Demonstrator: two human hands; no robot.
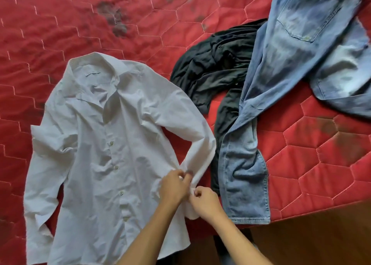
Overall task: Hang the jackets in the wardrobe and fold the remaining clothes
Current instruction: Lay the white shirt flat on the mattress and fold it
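A white button-up shirt [104, 144] lies front-up and spread flat on the red quilted mattress [80, 24], collar toward the far side. Its right-hand sleeve bends down along the shirt's side. My left hand [173, 186] pinches that sleeve near the cuff. My right hand [204, 203] pinches the cuff just below it. Blue jeans [285, 70] lie to the right, one leg reaching the mattress edge. A black garment [216, 72] lies crumpled partly under the jeans.
The mattress edge runs diagonally at the lower right, with a brown wooden floor [321, 240] beyond it. Dark stains mark the mattress at the top centre and at the right.
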